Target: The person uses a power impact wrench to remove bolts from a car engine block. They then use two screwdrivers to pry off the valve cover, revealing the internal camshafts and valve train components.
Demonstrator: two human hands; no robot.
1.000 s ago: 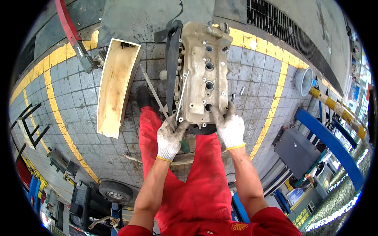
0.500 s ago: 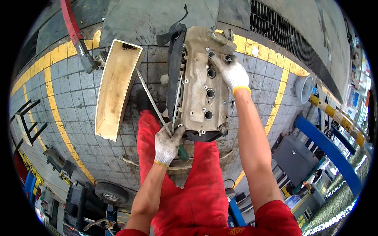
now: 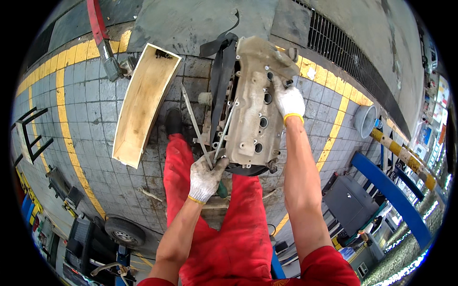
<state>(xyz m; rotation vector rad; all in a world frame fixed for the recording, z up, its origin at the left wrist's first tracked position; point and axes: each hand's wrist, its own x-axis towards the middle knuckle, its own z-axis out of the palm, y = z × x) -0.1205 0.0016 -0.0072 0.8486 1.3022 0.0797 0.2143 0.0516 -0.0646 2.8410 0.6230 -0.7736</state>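
Observation:
A tan, grimy valve cover (image 3: 260, 105) with a row of round holes lies over an engine, most of which it hides. My right hand (image 3: 288, 101), in a white knitted glove, grips its far right edge, fingers on top near the uppermost hole. At the cover's near left corner, my gloved left hand (image 3: 205, 178) is closed around a long screwdriver with a green handle (image 3: 222, 190). Two thin metal rods rise from that hand: one (image 3: 194, 121) slants up left, the other (image 3: 225, 128) runs along the cover's left edge. Which belongs to the green handle is unclear.
Left of the engine stands a long, open wooden box (image 3: 143, 109). A black strap (image 3: 220, 90) runs along the engine's left side. Beyond are a red-handled jack (image 3: 102, 40), a floor grate (image 3: 353, 62), a grey bucket (image 3: 365, 120), a blue beam (image 3: 391, 193) and a wheel (image 3: 125, 232).
The valve cover has shifted slightly right and turned a little, my right hand moving with it. The rod beside it now slants more. The whole view has also swung slightly.

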